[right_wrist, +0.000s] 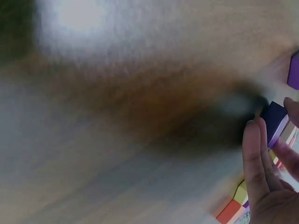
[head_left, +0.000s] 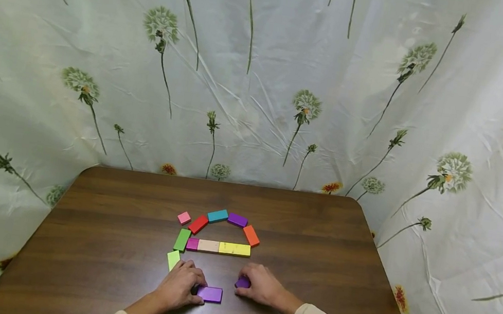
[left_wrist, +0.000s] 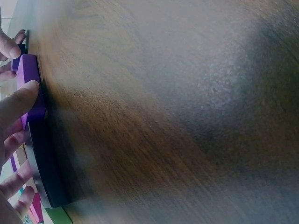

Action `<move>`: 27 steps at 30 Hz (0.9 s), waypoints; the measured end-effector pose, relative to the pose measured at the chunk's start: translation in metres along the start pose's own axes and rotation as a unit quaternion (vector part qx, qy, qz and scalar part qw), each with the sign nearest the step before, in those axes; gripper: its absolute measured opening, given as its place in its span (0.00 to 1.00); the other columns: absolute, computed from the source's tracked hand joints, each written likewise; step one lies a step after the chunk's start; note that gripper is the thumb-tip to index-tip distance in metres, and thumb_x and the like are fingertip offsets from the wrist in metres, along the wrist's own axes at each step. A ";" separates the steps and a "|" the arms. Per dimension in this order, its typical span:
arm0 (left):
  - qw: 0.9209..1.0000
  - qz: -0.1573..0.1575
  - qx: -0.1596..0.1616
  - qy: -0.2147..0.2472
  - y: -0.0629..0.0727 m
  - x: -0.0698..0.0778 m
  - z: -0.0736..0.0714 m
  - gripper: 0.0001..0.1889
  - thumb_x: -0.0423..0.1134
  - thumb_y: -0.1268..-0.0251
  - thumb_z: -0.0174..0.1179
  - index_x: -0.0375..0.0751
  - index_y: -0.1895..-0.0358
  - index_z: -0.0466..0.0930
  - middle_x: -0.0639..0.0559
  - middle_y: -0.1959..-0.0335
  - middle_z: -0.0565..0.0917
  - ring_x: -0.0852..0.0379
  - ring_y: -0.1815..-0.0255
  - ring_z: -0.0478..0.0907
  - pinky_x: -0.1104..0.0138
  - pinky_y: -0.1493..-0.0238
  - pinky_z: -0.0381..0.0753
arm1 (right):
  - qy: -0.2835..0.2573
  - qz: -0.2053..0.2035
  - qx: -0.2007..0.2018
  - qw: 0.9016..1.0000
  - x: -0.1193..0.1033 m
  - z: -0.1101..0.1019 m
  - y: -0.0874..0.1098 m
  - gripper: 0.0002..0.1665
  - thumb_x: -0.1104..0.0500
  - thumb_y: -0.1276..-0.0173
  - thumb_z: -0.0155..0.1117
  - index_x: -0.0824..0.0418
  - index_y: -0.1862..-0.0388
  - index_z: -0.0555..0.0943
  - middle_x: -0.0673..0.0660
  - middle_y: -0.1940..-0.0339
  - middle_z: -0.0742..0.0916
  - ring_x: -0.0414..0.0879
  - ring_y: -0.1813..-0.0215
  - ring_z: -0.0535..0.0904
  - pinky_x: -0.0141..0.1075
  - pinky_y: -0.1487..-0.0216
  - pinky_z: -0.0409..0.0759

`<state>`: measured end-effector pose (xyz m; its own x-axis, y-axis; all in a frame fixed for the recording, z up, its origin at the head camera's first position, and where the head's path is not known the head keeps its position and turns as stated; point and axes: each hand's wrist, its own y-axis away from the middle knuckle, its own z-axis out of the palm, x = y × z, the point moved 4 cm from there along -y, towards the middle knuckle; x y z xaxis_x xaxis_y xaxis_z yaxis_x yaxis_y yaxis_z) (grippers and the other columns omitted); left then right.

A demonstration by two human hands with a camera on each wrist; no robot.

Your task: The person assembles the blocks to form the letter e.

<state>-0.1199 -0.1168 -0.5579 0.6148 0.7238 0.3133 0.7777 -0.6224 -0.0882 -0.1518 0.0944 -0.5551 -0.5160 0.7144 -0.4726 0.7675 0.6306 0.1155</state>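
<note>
My left hand pinches a purple block near its left end; in the left wrist view the thumb presses the near side of that purple block. A black block lies end to end with it, mostly hidden under the hand in the head view. My right hand grips a smaller-looking purple block between thumb and fingers, a short gap to the right of the first one. The right wrist view shows this block between the fingertips.
Beyond the hands, green, red, teal, purple and orange blocks form an arch. Below it runs a row of magenta, beige and yellow blocks. A lime block and pink block lie left.
</note>
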 end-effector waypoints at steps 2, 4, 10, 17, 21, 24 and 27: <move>1.000 -0.001 -0.001 0.004 0.000 0.000 0.000 0.15 0.53 0.58 0.74 0.50 0.67 0.88 0.65 0.70 0.81 0.63 0.68 0.65 0.64 0.62 0.63 | 0.001 0.012 0.001 1.000 0.000 0.002 0.002 0.18 0.45 0.44 0.73 0.56 0.65 0.81 0.44 0.70 0.79 0.33 0.68 0.71 0.28 0.69 0.72; 1.000 -0.002 0.000 0.007 0.000 0.001 0.000 0.15 0.52 0.58 0.75 0.50 0.68 0.88 0.66 0.70 0.82 0.64 0.68 0.65 0.64 0.62 0.63 | -0.001 0.020 -0.001 1.000 0.001 0.003 0.004 0.21 0.43 0.46 0.74 0.56 0.64 0.81 0.44 0.70 0.80 0.33 0.68 0.71 0.28 0.68 0.72; 1.000 -0.008 -0.009 0.009 -0.001 0.000 0.001 0.15 0.52 0.58 0.75 0.49 0.67 0.88 0.66 0.69 0.82 0.64 0.68 0.66 0.63 0.61 0.64 | -0.038 0.012 -0.028 0.999 0.003 -0.002 0.007 0.22 0.50 0.49 0.76 0.59 0.59 0.81 0.44 0.70 0.78 0.34 0.67 0.70 0.28 0.66 0.71; 1.000 0.002 0.007 0.003 0.000 -0.001 0.001 0.15 0.51 0.60 0.75 0.50 0.68 0.88 0.66 0.70 0.81 0.64 0.68 0.66 0.63 0.60 0.65 | -0.044 -0.043 -0.012 0.998 0.006 0.000 0.011 0.15 0.59 0.52 0.74 0.58 0.65 0.81 0.42 0.74 0.76 0.30 0.70 0.68 0.24 0.67 0.68; 1.000 0.003 0.011 0.002 0.000 -0.001 0.001 0.15 0.51 0.60 0.75 0.50 0.68 0.88 0.66 0.70 0.81 0.64 0.68 0.66 0.63 0.61 0.64 | -0.053 -0.036 -0.018 0.998 0.003 0.003 0.012 0.16 0.53 0.51 0.77 0.57 0.66 0.81 0.41 0.73 0.76 0.29 0.71 0.68 0.23 0.68 0.69; 1.000 0.006 0.014 0.001 0.000 -0.001 0.000 0.15 0.51 0.60 0.75 0.50 0.68 0.88 0.65 0.70 0.81 0.64 0.68 0.66 0.63 0.61 0.64 | -0.058 -0.026 -0.027 0.998 0.001 0.005 0.012 0.17 0.51 0.49 0.77 0.56 0.66 0.81 0.40 0.72 0.76 0.29 0.72 0.68 0.23 0.69 0.69; 1.000 0.006 0.015 0.001 -0.001 -0.001 0.000 0.15 0.52 0.59 0.75 0.50 0.68 0.88 0.65 0.70 0.82 0.64 0.68 0.66 0.63 0.61 0.64 | -0.057 -0.027 -0.024 0.998 0.000 0.007 0.012 0.17 0.50 0.49 0.77 0.55 0.66 0.81 0.40 0.72 0.76 0.29 0.72 0.68 0.23 0.69 0.69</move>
<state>-0.1210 -0.1170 -0.5579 0.6246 0.7150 0.3139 0.7732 -0.6228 -0.1199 -0.1400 0.0996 -0.5595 -0.5073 0.6424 -0.5745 0.7194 0.6827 0.1282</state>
